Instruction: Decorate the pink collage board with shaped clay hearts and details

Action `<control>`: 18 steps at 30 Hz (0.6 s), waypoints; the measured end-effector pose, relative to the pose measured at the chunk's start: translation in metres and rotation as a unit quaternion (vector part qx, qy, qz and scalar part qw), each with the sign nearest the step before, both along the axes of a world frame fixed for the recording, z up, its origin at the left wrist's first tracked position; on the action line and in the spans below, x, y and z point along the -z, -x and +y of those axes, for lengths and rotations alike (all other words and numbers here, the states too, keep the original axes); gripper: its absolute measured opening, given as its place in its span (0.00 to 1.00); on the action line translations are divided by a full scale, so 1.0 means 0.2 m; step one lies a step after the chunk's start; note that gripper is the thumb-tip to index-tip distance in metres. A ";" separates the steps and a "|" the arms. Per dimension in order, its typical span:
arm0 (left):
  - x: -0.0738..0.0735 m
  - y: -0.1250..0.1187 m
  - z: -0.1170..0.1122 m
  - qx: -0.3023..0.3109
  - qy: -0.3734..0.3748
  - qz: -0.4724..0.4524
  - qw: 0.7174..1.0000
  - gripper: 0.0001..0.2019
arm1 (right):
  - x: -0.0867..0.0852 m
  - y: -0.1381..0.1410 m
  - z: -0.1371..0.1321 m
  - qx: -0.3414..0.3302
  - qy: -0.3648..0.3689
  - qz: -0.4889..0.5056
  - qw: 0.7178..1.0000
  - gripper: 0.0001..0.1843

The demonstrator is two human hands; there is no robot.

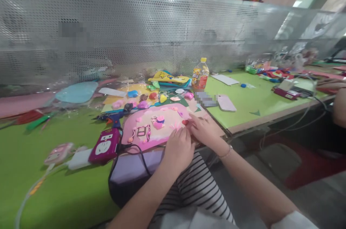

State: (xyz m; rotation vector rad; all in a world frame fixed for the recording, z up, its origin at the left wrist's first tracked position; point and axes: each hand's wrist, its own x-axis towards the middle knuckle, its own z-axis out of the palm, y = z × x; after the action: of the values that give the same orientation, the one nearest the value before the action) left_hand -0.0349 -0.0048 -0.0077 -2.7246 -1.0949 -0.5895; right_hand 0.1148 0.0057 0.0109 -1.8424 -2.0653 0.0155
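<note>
A pink board [144,146] with rounded corners lies in front of me, bearing small clay shapes, a brown window-like frame [141,131] and a pink and purple round figure [158,122]. My left hand [180,148] is bent over the near right edge of the board, its fingers together beside thin pink strands [175,126]. Close by, my right hand [202,128] is closed at the board's right side. Its fingertips are at a small red lump [185,122] and seem to pinch it. Both thumbs are partly hidden.
Behind the board sit several coloured clay lumps [143,104] and a drink bottle [200,74]. A purple cased device [105,146] with cables stands at left. Two phones, one pale [226,103], lie right. A perforated metal screen [135,30] backs the green table [40,178]. Another person's arm [340,108] shows far right.
</note>
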 end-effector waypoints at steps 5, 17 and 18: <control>0.04 0.01 -0.01 0.009 0.003 -0.010 1.000 0.16 | 0.03 0.01 0.00 0.001 0.010 0.033 0.999 0.30; 0.06 0.01 -0.02 0.004 -0.012 -0.018 1.000 0.16 | -0.01 0.00 0.01 -0.028 0.001 0.000 1.000 0.25; 0.06 0.01 -0.02 0.003 -0.013 -0.019 1.000 0.16 | -0.03 0.01 0.01 -0.034 0.001 -0.007 0.999 0.25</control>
State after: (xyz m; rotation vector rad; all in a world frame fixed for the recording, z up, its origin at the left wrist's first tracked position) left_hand -0.0377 -0.0084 -0.0204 -2.7067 -1.0796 -0.6532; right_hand 0.1137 0.0079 0.0164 -1.7773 -2.1368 0.0230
